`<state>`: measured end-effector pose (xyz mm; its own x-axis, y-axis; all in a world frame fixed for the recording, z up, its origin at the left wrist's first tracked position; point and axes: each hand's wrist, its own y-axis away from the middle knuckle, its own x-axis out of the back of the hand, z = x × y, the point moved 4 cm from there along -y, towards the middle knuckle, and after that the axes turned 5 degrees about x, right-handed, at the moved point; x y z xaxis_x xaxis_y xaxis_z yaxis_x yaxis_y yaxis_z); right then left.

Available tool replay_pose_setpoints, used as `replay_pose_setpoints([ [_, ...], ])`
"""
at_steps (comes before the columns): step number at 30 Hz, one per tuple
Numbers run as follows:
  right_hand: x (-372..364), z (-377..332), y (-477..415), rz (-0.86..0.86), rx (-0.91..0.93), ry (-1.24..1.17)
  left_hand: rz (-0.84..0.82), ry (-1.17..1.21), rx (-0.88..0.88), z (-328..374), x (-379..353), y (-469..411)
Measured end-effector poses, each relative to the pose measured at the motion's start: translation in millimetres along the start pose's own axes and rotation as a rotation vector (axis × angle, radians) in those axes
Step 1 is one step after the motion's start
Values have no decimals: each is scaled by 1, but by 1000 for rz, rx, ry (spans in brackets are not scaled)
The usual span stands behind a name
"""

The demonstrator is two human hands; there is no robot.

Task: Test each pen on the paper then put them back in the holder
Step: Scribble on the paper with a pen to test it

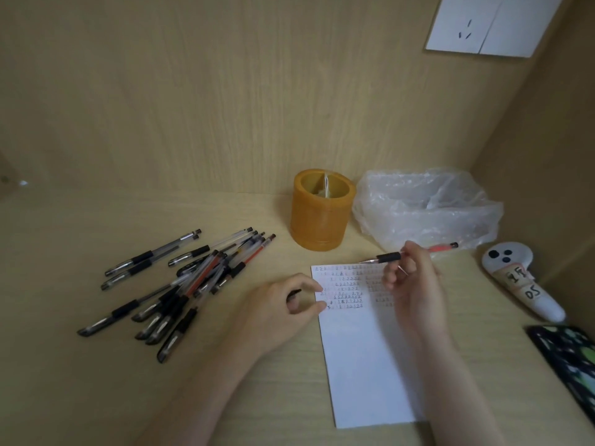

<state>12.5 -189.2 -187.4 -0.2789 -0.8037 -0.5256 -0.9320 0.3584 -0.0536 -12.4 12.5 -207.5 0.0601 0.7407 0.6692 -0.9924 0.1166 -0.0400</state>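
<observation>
Right hand (415, 284) grip clamped on red pen (409, 255) above paper (363, 358); left hand (283, 307) grip pinches black cap (294, 294).

"05" on white controller (528, 284) (handwritten)

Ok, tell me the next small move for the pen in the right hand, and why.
Probably lower the tip to the paper and scribble. The right hand holds the uncapped red pen tip-out above the sheet, the left hand appears to hold its cap at the paper's edge, and the holder has no pens.
</observation>
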Motion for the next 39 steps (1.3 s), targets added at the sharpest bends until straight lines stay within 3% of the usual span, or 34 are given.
replay_pose_setpoints([
  [3,5,2,-3,17,-33,4,-49,-99,3,0,-3,3],
  [8,-2,10,2,-131,-25,209,-58,-228,-10,5,-5,7],
  [15,-13,20,15,-269,-231,396,1,-338,-28,7,-10,5],
  [19,-16,18,25,-231,-62,567,16,-365,-18,7,-13,4],
  [27,-13,29,34,-171,101,668,23,-365,4,7,-13,4],
  [39,-14,36,35,-220,156,694,-19,-365,-10,8,-12,2],
])
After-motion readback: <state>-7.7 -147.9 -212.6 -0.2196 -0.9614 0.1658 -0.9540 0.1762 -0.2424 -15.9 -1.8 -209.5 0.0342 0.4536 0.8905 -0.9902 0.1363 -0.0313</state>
